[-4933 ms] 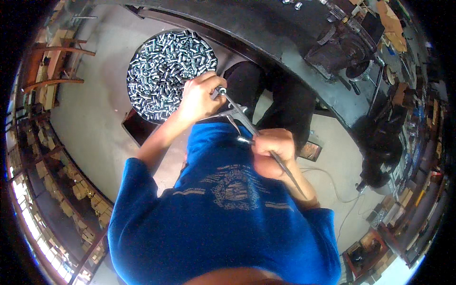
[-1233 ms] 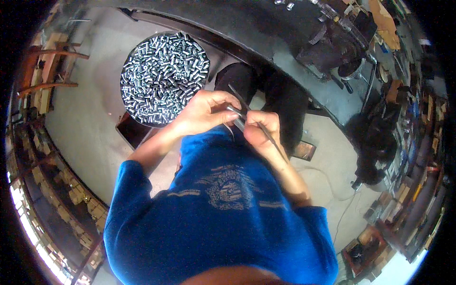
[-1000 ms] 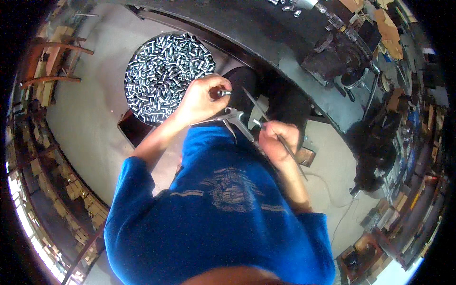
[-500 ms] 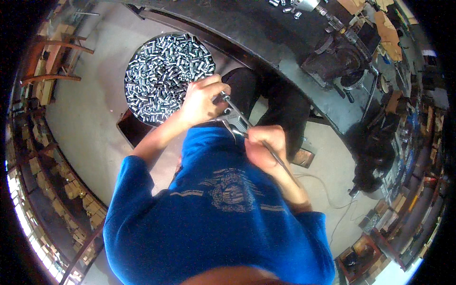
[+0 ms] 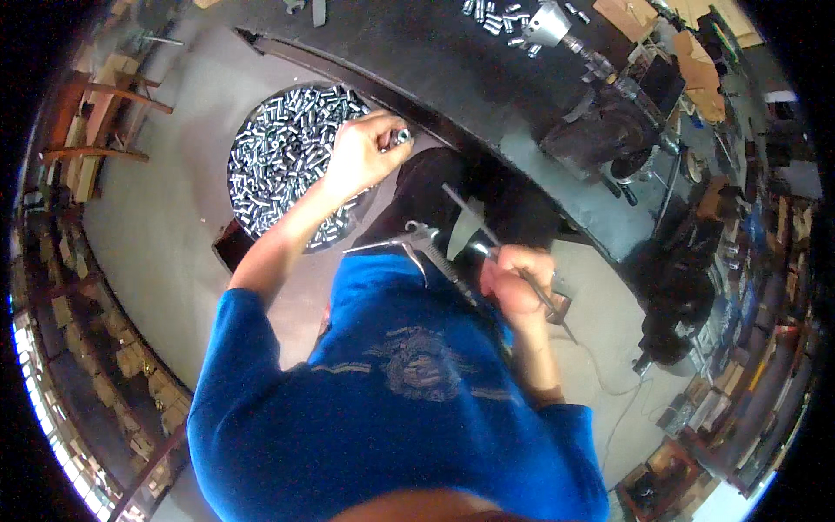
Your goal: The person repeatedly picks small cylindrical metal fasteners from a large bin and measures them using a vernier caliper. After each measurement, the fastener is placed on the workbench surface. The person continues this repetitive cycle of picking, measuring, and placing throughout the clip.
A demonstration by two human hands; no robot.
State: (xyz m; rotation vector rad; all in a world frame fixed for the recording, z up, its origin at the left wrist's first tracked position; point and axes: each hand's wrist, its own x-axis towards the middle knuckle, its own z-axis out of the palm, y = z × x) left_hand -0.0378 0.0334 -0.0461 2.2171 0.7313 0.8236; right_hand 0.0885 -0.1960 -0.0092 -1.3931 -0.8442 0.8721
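My left hand (image 5: 364,155) is closed around a small metal sleeve (image 5: 401,137), its open round end facing up, above the right edge of a round container (image 5: 355,246) heaped with similar shiny metal sleeves (image 5: 291,148). In my right hand (image 5: 520,283) is a thin metal rod (image 5: 470,212), which slants up-left from the fist and also sticks out below it. A shiny tip at the fist's upper left cannot be made out. Across my lap lies an air blow gun (image 5: 421,236) with a thin nozzle, a lever and a spring-like sleeve at its tail.
A dark workbench (image 5: 417,65) runs diagonally ahead of me, bearing a machine with a metal chuck (image 5: 546,26) and several loose sleeves (image 5: 496,19). A wooden chair (image 5: 104,122) stands at left. A thin cable (image 5: 600,374) trails over the floor at right.
My left hand has moved up and away from the rod, with the sleeve in its fingers. My right hand has shifted down-right with the rod, whose upper end is now free.
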